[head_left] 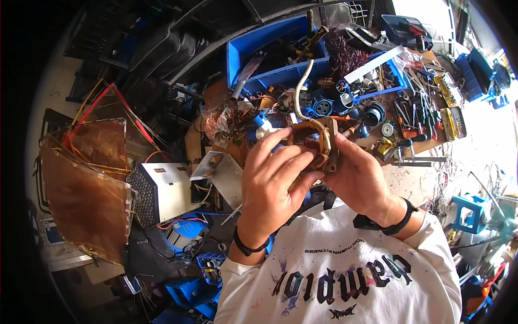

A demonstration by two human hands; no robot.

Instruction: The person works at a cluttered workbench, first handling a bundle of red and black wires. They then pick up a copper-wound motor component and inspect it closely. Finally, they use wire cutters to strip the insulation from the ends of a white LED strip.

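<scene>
Ring-shaped coil part (325,141) is up in front of the chest, b/w both hands, over the near edge of the cluttered bench. Looks used: brownish windings inside, pale yellowish wrap round the rim, flat dull grey-tan plate (333,147) on its R side w/ a squared upper end. Pale bent cable (298,97) rises from about its top L – can't tell if it's joined on.

R hand (360,175) holds the plate side, thumb along the face, fingers mostly hidden behind. L hand (276,175) has fingers half-curled, tips at the ring's L side and opening, thumb near the lower edge; can't tell if it's gripping.

Counts: 1 coil part, 1 pale cable, 2 hands, 2 dark wristbands (400,220), 1 on each wrist. On the bench: 1 big blue crate (278,81), 1 dark reddish wire tangle (348,51), 1 white wheel-like pc (387,129), 2 yellow toolholders (452,124). Pliers etc. (415,116) overlap too much to count. Off to the L, 1 white case (171,186) w/ perforated side; far R, 1 blue stool (468,213).
</scene>
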